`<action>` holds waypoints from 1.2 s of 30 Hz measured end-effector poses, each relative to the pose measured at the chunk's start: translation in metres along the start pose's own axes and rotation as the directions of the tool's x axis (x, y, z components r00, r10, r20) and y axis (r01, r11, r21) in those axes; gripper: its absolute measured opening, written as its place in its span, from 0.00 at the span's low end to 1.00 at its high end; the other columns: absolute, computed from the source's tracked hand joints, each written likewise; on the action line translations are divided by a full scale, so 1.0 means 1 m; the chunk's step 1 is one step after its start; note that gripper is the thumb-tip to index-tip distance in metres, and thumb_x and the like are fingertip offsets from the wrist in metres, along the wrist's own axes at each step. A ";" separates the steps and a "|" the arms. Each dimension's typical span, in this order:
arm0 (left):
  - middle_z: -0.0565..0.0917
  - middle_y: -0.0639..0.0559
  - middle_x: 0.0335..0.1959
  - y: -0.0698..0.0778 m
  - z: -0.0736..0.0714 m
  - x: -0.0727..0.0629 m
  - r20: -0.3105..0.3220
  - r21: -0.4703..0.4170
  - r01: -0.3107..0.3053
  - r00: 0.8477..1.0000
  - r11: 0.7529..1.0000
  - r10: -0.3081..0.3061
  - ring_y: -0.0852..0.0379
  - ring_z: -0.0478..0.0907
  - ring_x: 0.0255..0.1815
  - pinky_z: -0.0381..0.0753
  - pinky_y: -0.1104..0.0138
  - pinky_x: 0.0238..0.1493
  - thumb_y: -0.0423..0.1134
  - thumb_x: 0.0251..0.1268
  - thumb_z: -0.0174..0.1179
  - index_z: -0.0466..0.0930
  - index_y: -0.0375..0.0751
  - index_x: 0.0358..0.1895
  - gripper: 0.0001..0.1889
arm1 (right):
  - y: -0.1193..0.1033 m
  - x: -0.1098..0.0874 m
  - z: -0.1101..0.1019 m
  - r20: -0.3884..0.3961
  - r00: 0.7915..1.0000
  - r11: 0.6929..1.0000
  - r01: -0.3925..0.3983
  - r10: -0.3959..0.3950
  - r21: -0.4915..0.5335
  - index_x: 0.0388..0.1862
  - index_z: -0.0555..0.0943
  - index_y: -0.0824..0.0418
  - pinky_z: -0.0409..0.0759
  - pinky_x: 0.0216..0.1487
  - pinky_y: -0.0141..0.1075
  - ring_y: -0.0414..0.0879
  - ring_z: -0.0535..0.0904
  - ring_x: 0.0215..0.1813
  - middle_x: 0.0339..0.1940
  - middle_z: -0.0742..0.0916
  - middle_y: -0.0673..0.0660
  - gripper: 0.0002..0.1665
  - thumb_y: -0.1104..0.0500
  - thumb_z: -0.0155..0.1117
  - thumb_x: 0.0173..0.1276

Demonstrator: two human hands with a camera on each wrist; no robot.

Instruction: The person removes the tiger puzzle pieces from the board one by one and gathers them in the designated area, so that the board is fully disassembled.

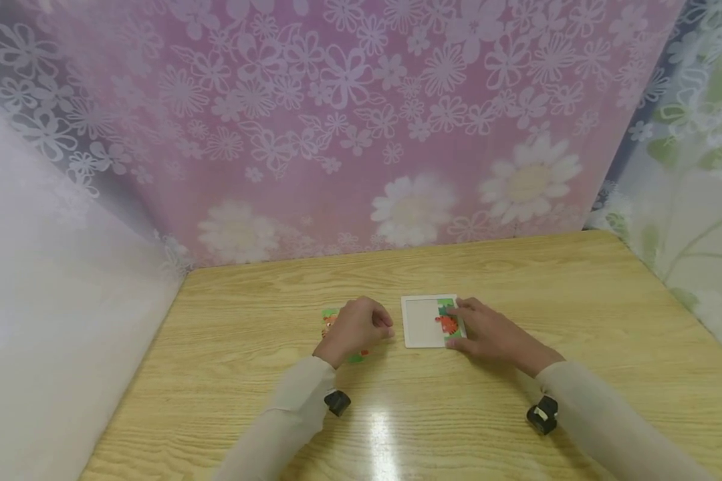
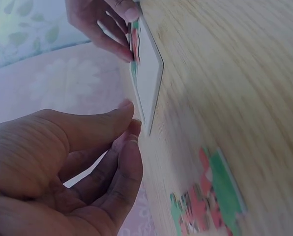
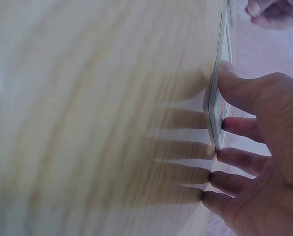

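A white square puzzle tray (image 1: 421, 323) lies on the table, with joined pieces showing a red-orange striped picture on green (image 1: 448, 325) along its right side. My right hand (image 1: 493, 332) rests over that side. Its thumb (image 3: 233, 83) touches the near rim, and its fairly straight fingers spread over the pieces and the right edge. Left of the tray, my left hand (image 1: 361, 327) hovers with loosely bent fingers, thumb tip close to the index fingertip and nothing visible between them. Loose puzzle pieces (image 2: 200, 206) in red, orange and green lie below it, partly hidden in the head view.
The wood-grain table (image 1: 265, 294) reaches back to a pink flower-patterned curtain (image 1: 337, 167). Pale patterned cloth hangs on the left (image 1: 54, 287) and right (image 1: 704, 247) sides. Both wrists wear small black devices (image 1: 337, 402).
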State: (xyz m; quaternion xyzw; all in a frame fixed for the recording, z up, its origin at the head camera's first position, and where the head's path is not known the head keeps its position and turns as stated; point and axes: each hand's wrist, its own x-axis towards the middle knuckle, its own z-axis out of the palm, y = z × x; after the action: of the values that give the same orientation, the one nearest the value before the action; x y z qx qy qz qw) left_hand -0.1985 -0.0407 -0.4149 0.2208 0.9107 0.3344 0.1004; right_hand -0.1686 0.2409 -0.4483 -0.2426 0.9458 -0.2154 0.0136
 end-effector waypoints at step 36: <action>0.86 0.51 0.41 0.041 0.059 0.064 0.022 0.017 0.021 1.000 1.000 -0.021 0.62 0.78 0.37 0.78 0.71 0.38 0.34 0.72 0.63 0.88 0.38 0.50 0.10 | -0.005 -0.013 0.008 -0.088 0.988 0.983 0.113 -0.126 -0.148 0.65 0.79 0.69 0.82 0.48 0.51 0.56 0.82 0.50 0.58 0.82 0.70 0.28 0.55 0.68 0.72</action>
State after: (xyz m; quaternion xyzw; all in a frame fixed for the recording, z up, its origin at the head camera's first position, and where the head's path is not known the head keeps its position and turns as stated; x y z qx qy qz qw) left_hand -0.2219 0.0505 -0.4356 0.2158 0.9145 0.3234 0.1121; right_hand -0.1542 0.2398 -0.4547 -0.2887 0.9421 -0.1590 -0.0626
